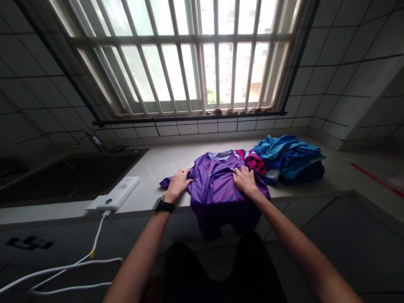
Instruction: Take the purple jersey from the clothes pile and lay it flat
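A purple short-sleeved shirt (217, 181) lies front up on the white counter, its collar toward the window and its lower part hanging over the front edge. On its left sleeve side is my left hand (178, 183), fingers bent onto the cloth and thumb toward the shirt's body. My right hand (244, 179) grips the cloth on the right of the chest with curled fingers; the fabric creases around it. The fingertips of both hands are partly hidden against the fabric. A red-and-blue patterned cloth (255, 162) touches the shirt's right shoulder.
A pile of blue clothes (288, 158) sits on the counter (164, 158) at the right. To the left are a white power strip (118, 194) with a cable (98, 233), a dark sink (78, 176) and a faucet (97, 142). A barred window (195, 40) is behind.
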